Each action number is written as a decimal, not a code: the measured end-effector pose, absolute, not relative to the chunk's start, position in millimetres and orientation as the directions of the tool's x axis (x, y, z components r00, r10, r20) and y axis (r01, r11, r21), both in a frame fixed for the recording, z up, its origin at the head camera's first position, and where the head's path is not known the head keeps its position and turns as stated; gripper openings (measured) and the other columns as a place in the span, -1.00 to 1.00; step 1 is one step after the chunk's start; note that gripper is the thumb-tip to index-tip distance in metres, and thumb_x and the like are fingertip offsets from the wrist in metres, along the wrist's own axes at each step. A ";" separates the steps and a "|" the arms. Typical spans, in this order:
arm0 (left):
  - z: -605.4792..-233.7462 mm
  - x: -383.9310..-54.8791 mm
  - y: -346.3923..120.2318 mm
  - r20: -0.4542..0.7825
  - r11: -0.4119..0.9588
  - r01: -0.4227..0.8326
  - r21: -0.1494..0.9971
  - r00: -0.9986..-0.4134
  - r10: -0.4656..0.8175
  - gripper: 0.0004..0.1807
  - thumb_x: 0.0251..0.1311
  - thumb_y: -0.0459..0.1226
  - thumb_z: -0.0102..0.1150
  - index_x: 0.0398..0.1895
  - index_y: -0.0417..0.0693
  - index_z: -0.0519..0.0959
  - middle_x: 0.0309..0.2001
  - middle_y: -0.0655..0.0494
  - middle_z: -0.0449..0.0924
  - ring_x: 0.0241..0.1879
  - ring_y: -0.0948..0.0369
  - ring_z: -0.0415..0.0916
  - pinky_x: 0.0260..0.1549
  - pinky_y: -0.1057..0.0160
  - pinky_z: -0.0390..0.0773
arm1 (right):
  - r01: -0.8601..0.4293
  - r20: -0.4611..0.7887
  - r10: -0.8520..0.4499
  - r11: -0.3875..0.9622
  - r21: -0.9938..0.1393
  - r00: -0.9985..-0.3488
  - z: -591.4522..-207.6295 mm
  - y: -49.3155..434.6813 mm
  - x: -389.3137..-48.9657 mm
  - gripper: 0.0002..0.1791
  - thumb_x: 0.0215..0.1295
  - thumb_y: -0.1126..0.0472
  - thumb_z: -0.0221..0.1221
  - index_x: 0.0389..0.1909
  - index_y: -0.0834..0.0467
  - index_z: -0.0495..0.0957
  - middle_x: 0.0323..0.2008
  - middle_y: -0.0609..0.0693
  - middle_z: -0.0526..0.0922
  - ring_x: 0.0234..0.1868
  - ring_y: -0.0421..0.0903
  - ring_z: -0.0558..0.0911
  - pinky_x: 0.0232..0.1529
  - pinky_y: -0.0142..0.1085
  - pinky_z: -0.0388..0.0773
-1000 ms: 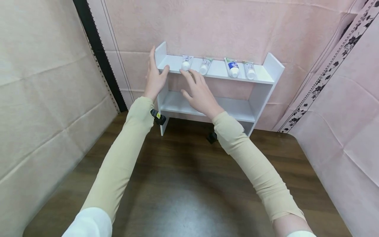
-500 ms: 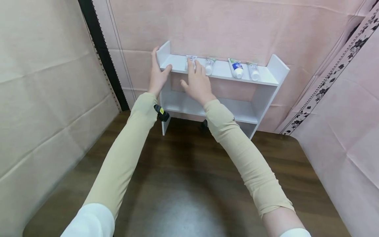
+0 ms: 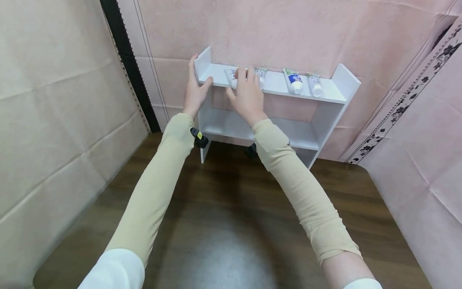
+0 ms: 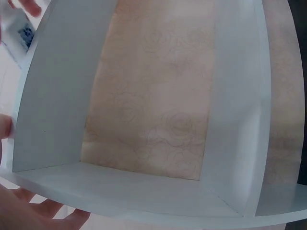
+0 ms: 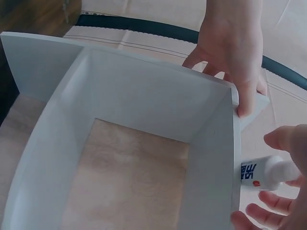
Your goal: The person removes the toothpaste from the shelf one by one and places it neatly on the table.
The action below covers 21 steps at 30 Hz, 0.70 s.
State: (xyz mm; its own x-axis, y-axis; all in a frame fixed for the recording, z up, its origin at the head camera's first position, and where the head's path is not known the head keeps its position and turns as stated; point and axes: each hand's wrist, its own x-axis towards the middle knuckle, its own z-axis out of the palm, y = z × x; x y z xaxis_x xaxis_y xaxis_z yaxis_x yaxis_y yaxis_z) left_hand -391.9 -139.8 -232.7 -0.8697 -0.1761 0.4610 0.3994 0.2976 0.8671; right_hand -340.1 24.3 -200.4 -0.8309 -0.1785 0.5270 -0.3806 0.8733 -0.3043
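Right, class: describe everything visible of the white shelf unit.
The white shelf unit looks like smooth board: two side panels joined by two shelves, open-backed, with pink cloth behind. It stands upright on the brown table. Four tubes rest on the upper shelf. The left hand grips its left end; whether the right hand touches it is unclear.

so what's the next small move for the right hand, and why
Probably close the right hand gently around the leftmost white tube with blue print: its thumb and fingers flank the tube, but the thumb stands apart from it. Meanwhile, the left hand grips the left end of the white two-tier shelf unit, which should help steady it.
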 end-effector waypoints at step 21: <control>-219.9 -364.8 -126.0 0.470 0.141 0.451 0.882 -0.866 -0.170 -0.17 0.29 -0.37 -0.04 0.55 0.22 -0.13 0.51 0.18 0.02 0.38 0.17 0.14 0.25 0.36 0.19 | -0.406 0.597 -0.214 0.890 -0.208 -0.773 -211.7 24.1 -344.3 -0.61 0.40 0.08 0.01 0.20 0.05 0.36 -0.38 0.11 0.68 -0.47 -0.03 0.48 -0.40 -0.24 0.31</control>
